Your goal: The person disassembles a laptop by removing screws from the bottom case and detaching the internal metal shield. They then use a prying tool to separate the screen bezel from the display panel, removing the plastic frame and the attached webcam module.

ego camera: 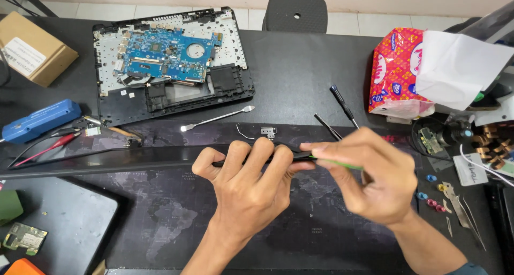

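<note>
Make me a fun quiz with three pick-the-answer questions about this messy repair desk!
1. Where is the opened laptop base?
A. beyond the hands, upper left
B. on the chair
C. under the tissue pack

2. What colour is the circuit board inside it?
A. red
B. blue
C. yellow

3. What is the left hand doing?
A. lying flat and empty
B. pointing at the chair
C. gripping a long thin black panel

Answers: 1 A, it lies at the desk's far left. 2 B, the board is plainly blue. 3 C, the fingers curl over the panel's edge while the right hand holds a green tool against it.
</note>
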